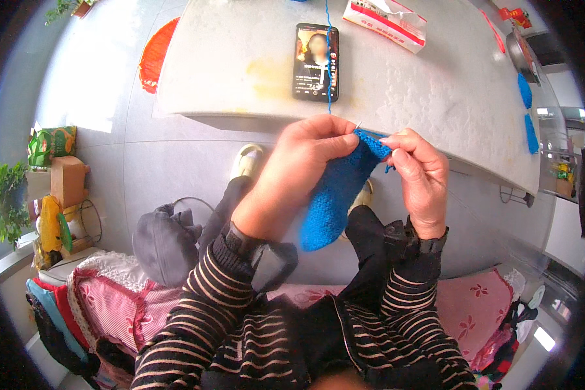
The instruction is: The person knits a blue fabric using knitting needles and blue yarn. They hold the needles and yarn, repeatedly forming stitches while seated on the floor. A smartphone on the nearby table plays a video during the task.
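Observation:
A piece of blue knitting (327, 207) hangs between my hands, its top edge on a thin knitting needle (359, 125). My left hand (306, 158) pinches the upper left corner of the fabric between thumb and fingers, with the needle's tip showing just past them. My right hand (419, 173) grips the right end of the top edge with thumb and forefinger; a short blue yarn tail hangs beside it. From the far side of the table a strand of blue yarn (329, 73) runs over a smartphone (316, 87) and down behind my left hand.
The pale table (214, 58) holds a tissue box (387, 22) and, at its right, blue pieces (530, 131). A red-orange round stool (157, 56) stands by its left edge. A dark grey bag (163, 243) lies left of my legs. Pink covers (109, 302) lie on the seat.

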